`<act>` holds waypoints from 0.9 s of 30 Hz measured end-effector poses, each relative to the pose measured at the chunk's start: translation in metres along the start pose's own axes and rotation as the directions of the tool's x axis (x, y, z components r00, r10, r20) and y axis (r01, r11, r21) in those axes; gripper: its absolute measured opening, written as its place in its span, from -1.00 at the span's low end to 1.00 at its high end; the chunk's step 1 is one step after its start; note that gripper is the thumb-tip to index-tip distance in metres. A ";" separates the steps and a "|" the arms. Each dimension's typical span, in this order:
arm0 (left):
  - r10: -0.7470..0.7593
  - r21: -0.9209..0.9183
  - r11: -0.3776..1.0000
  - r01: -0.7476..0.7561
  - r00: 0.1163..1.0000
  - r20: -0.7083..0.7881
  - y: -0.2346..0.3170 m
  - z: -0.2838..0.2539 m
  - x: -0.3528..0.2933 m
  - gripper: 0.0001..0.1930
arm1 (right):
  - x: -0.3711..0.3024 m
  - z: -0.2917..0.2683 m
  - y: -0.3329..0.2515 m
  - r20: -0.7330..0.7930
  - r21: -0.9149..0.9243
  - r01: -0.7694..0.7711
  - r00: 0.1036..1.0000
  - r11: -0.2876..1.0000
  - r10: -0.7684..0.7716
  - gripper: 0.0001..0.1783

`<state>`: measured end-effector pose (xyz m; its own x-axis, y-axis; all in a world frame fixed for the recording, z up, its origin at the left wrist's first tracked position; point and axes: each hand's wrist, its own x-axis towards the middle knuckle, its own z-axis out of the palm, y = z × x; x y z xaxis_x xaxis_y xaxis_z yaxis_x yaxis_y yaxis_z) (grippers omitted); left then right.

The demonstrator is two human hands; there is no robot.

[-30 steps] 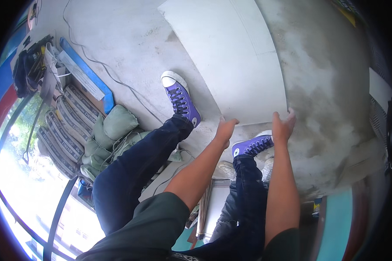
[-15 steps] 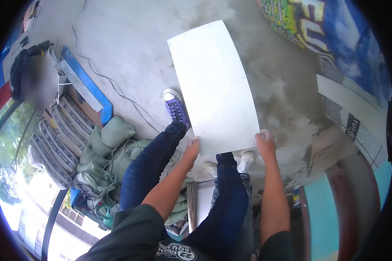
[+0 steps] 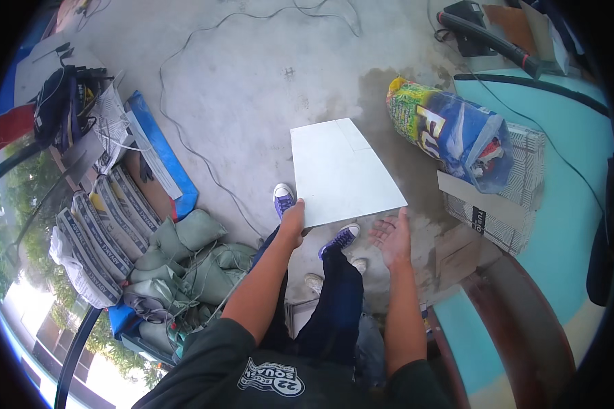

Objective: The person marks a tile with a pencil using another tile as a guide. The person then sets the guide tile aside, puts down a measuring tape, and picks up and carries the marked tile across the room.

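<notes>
A flat white rectangular board (image 3: 341, 174) is held out in front of me at about leg height, with a faint seam near its far right corner. My left hand (image 3: 293, 223) is closed on its near left corner, thumb on top. Beside the near right corner is my right hand (image 3: 393, 240), palm turned up and fingers spread below the edge. Its thumb tip meets the corner. Under the board, part of my purple sneaker (image 3: 284, 199) shows, and the other purple sneaker (image 3: 339, 240) is just behind the near edge.
Stacked printed sacks (image 3: 99, 245) and grey-green filled bags (image 3: 191, 255) lie at left. A blue-and-yellow plastic bag (image 3: 450, 129) sits on patterned cardboard (image 3: 505, 218) at right, near a turquoise surface (image 3: 559, 129). A cable (image 3: 177, 126) crosses the concrete floor. Someone's pale shoes (image 3: 314, 282) show behind me.
My view has shifted, showing more floor and the whole plastic bag. The board now looks flatter and shorter. My right hand's fingers have opened from their grip; the left keeps hold.
</notes>
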<state>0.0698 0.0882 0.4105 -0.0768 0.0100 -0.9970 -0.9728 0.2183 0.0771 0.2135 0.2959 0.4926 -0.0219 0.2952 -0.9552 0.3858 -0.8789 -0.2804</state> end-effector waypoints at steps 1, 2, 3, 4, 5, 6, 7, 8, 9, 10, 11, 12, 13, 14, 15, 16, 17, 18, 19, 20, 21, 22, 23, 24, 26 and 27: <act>-0.007 -0.024 1.000 0.008 1.000 0.028 0.017 0.009 -0.010 -0.48 | -0.005 0.014 0.004 0.054 -0.038 0.002 0.999 0.999 0.000 -0.32; -0.073 -0.009 0.997 0.073 0.997 0.012 0.034 0.016 -0.020 -0.56 | -0.008 0.028 0.008 0.108 -0.076 0.004 0.994 0.997 0.004 -0.35; -0.069 -0.015 0.998 0.069 0.998 0.012 0.045 0.014 -0.022 -0.56 | -0.011 0.049 0.011 0.113 -0.080 0.007 0.994 0.997 0.002 -0.35; -0.080 -0.022 0.997 0.080 0.997 0.004 0.054 0.013 -0.019 -0.58 | -0.011 0.070 0.012 0.176 -0.129 -0.003 0.984 0.992 0.026 -0.38; -0.091 -0.029 0.995 0.091 0.996 -0.005 0.062 0.011 -0.017 -0.60 | -0.011 0.087 0.011 0.236 -0.178 -0.011 0.970 0.984 0.054 -0.39; -0.090 -0.031 0.995 0.089 0.996 -0.003 0.068 0.013 -0.016 -0.60 | -0.007 0.099 0.009 0.237 -0.180 -0.009 0.970 0.984 0.052 -0.39; -0.097 -0.029 0.995 0.097 0.995 -0.006 0.074 0.014 -0.016 -0.60 | -0.003 0.109 0.005 0.216 -0.203 -0.010 0.975 0.979 0.055 -0.41; -0.104 -0.025 0.994 0.104 0.995 -0.009 0.079 0.016 -0.015 -0.60 | 0.001 0.118 0.002 0.196 -0.224 -0.013 0.979 0.975 0.058 -0.42; -0.105 -0.026 0.994 0.105 0.994 -0.012 0.082 0.016 -0.014 -0.60 | 0.003 0.124 0.001 0.197 -0.225 -0.015 0.979 0.974 0.060 -0.42; -0.107 -0.042 0.994 0.105 0.994 -0.026 0.085 0.016 -0.013 -0.60 | 0.006 0.129 -0.001 0.199 -0.216 -0.014 0.978 0.976 0.058 -0.42; -0.108 -0.056 0.993 0.106 0.993 -0.039 0.089 0.016 -0.012 -0.59 | 0.009 0.134 -0.003 0.200 -0.207 -0.013 0.978 0.978 0.056 -0.42; -0.106 -0.055 0.993 0.103 0.993 -0.043 0.092 0.016 -0.013 -0.59 | 0.007 0.140 -0.007 0.204 -0.205 -0.015 0.977 0.979 0.058 -0.42; -0.125 -0.051 0.991 0.122 0.989 -0.075 0.095 0.018 -0.011 -0.60 | 0.005 0.146 -0.012 0.160 -0.231 -0.039 0.984 0.972 0.077 -0.43; -0.144 -0.046 0.989 0.140 0.984 -0.106 0.098 0.019 -0.010 -0.61 | 0.002 0.151 -0.017 0.115 -0.255 -0.062 0.989 0.965 0.094 -0.43; -0.152 -0.020 0.988 0.151 0.984 -0.096 0.099 0.016 -0.008 -0.62 | -0.001 0.157 -0.021 0.119 -0.245 -0.050 0.990 0.968 0.082 -0.43; -0.153 0.009 0.988 0.154 0.985 -0.081 0.101 0.012 -0.002 -0.63 | 0.001 0.162 -0.024 0.099 -0.265 -0.063 0.991 0.962 0.092 -0.44; -0.159 -0.005 0.987 0.159 0.984 -0.074 0.104 0.007 0.004 -0.64 | 0.002 0.169 -0.027 0.082 -0.286 -0.076 0.991 0.955 0.103 -0.46; -0.168 -0.019 0.986 0.167 0.984 -0.067 0.106 0.004 0.008 -0.64 | 0.002 0.175 -0.030 0.057 -0.301 -0.072 0.994 0.951 0.093 -0.47; -0.168 -0.014 0.986 0.168 0.982 -0.080 0.110 0.001 0.011 -0.64 | 0.002 0.182 -0.032 0.037 -0.317 -0.067 0.996 0.946 0.082 -0.48; -0.173 -0.007 0.985 0.173 0.981 -0.088 0.114 0.004 0.011 -0.64 | 0.004 0.185 -0.037 0.023 -0.301 -0.067 0.997 0.951 0.077 -0.50; -0.182 0.042 0.981 0.187 0.978 -0.097 0.120 0.010 0.007 -0.64 | 0.007 0.185 -0.042 0.028 -0.288 -0.048 0.998 0.956 0.059 -0.50; -0.188 0.093 0.976 0.197 0.977 -0.100 0.132 0.022 0.000 -0.64 | 0.010 0.185 -0.051 -0.008 -0.278 -0.049 0.999 0.959 0.049 -0.51; -0.204 0.145 0.965 0.219 0.973 -0.112 0.142 0.036 -0.007 -0.62 | 0.011 0.184 -0.062 -0.046 -0.267 -0.048 0.998 0.962 0.038 -0.52; -0.165 0.171 0.969 0.180 0.981 -0.097 0.150 0.041 -0.010 -0.61 | 0.007 0.190 -0.077 -0.030 -0.254 -0.016 1.000 0.967 0.009 -0.52; -0.179 0.114 0.977 0.183 0.983 -0.040 0.175 0.050 -0.023 -0.58 | -0.002 0.198 -0.108 0.017 -0.286 -0.027 0.999 0.958 0.033 -0.56; -0.221 0.183 0.958 0.221 0.975 -0.020 0.196 0.060 -0.038 -0.59 | -0.007 0.197 -0.124 0.012 -0.257 -0.049 0.998 0.965 0.053 -0.57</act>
<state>-0.1043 0.1892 0.4632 0.1361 -0.0577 -0.9890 -0.9089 0.3898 -0.1479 -0.0153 0.3288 0.5151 -0.0121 0.2433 -0.9699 0.6101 -0.7667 -0.2000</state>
